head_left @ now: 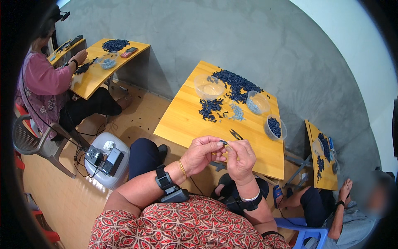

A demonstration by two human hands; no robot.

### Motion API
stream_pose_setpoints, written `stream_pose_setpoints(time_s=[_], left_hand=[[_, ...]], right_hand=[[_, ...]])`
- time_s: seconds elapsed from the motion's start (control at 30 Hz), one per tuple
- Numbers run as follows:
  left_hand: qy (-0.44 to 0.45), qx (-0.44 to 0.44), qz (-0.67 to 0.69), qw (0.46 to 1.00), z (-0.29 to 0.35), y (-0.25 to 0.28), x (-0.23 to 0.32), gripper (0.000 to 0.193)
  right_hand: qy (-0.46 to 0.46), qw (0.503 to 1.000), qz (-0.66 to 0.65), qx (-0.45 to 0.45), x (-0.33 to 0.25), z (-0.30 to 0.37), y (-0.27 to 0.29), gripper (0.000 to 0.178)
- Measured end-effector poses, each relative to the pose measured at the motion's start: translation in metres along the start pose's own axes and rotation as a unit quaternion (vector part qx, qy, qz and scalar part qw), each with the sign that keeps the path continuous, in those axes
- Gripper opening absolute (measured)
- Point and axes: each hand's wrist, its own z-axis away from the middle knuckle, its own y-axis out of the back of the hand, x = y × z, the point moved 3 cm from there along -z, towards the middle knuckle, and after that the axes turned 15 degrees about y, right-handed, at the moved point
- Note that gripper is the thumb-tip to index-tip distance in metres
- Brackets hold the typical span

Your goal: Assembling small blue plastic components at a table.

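My left hand [202, 154] pinches a small dark blue tubular piece [224, 142] between thumb and forefinger, above the near edge of the yellow table [186, 120]. Right beside it, my right hand [242, 161] is closed in a pinch at the piece's end; what its fingertips hold is too small to make out. Just beyond the hands lie dark thread snips [236, 134]. Farther up are a small heap of dark blue pieces [210, 108] and a scatter of small light blue pieces [237, 113].
A large dark heap [236, 83] covers the table's far side. Around it stand a clear tub [207, 92], a tilted tub of light pieces [258, 102] and a tub of dark pieces [274, 128]. Co-workers sit left and right at similar tables. A grey stool [108, 143] holds devices and cables.
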Motion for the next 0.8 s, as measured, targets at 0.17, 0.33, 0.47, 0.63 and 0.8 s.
stream_pose_setpoints(time_s=[0.17, 0.33, 0.47, 0.63, 0.8], left_hand=[[-0.001, 0.006, 0.015, 1.0, 0.0, 0.005, -0.001, 0.012], [0.005, 0.009, 0.015, 1.0, -0.001, 0.005, -0.001, 0.013], [0.016, 0.014, -0.009, 1.0, -0.002, 0.004, -0.002, 0.014], [0.059, -0.012, -0.035, 0.998, -0.001, 0.007, 0.003, 0.016], [0.072, -0.032, -0.097, 0.992, -0.003, 0.007, 0.007, 0.016]], right_hand=[[-0.029, 0.999, -0.012, -0.006, 0.0, 0.001, -0.001, 0.013], [-0.083, 0.995, -0.048, -0.037, 0.002, -0.001, 0.001, 0.014], [-0.077, 0.992, -0.089, -0.052, 0.002, -0.002, -0.003, 0.014], [-0.048, 0.991, -0.093, -0.079, 0.011, -0.004, 0.003, 0.012], [-0.056, 0.983, -0.141, -0.099, 0.011, -0.007, 0.002, 0.012]])
